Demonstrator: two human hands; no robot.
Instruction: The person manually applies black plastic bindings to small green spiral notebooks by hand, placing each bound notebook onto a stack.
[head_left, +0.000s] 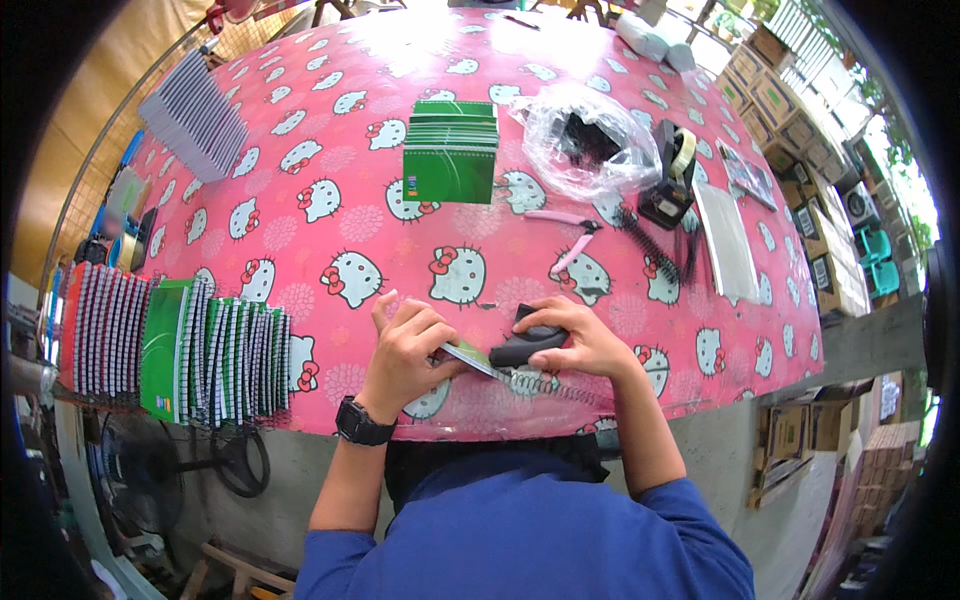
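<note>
At the table's near edge my left hand (pixel 405 348) is closed on a thin green notebook (pixel 468 356), tilted with its edge toward the right. My right hand (pixel 588 340) grips a rounded black hand-held tool (pixel 525 346), whose exact kind I cannot make out. The tool sits against or very close to the notebook's edge. A loose spiral binding coil (pixel 560 388) trails from that edge to the right, below my right hand. My left wrist wears a black watch (pixel 362 422).
Pink-handled pliers (pixel 572 236), black coils (pixel 655 250), a tape dispenser (pixel 668 190) and a plastic bag (pixel 585 140) lie to the right. Green notebooks (pixel 450 160) are stacked mid-table. Bound notebooks (pixel 215 350) stand at left; a pale stack (pixel 195 115) is behind them.
</note>
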